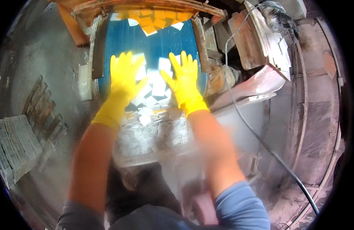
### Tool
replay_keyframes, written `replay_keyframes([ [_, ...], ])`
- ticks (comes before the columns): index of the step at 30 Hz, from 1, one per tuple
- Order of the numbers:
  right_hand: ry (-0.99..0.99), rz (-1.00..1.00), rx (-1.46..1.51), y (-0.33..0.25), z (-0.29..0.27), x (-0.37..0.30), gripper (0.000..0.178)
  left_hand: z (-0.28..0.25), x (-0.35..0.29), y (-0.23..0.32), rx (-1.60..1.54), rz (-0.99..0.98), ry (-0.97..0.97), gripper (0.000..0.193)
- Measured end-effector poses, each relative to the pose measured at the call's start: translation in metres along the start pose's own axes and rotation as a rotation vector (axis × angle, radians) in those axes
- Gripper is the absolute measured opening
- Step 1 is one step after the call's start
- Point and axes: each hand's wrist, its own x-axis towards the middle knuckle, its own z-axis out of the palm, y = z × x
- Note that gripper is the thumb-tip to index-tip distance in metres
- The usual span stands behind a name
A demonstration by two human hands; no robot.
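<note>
Both my hands wear yellow rubber gloves and reach over a blue conveyor belt (156,48). My left hand (125,76) lies with fingers spread at the belt's left side, beside white square tiles. My right hand (182,78) is spread likewise on the right side, its thumb near the tiles. Between the hands a cluster of white tiles (158,88) lies loosely, some overlapping, toward the belt's near end. A few tiles (145,117) are at the edge above a white plastic basket (136,160), which holds a heap of white pieces (150,134).
More tiles, tinted orange, lie under an orange cover (154,17) at the belt's far end. Stacked boxes (18,142) stand left beside a slatted pallet (44,103). A dark cable (261,142) runs down the right, past a motor (276,21). Metal rails flank the belt.
</note>
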Motion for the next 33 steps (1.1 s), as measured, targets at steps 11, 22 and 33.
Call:
replay_keyframes([
  [11, -0.266, 0.182, 0.048, -0.034, 0.012, -0.146, 0.081, 0.037, -0.135, 0.074, -0.236, -0.061, -0.337, 0.08],
  [22, -0.659, 0.347, 0.24, -0.047, -0.022, -0.366, 0.066, -0.029, -0.167, 0.047, -0.311, -0.063, -0.316, 0.071],
  [33, 0.106, 0.297, 0.277, -0.038, -0.052, -0.015, 0.055, 0.009, 0.045, -0.023, 0.085, -0.174, -0.008, 0.067],
])
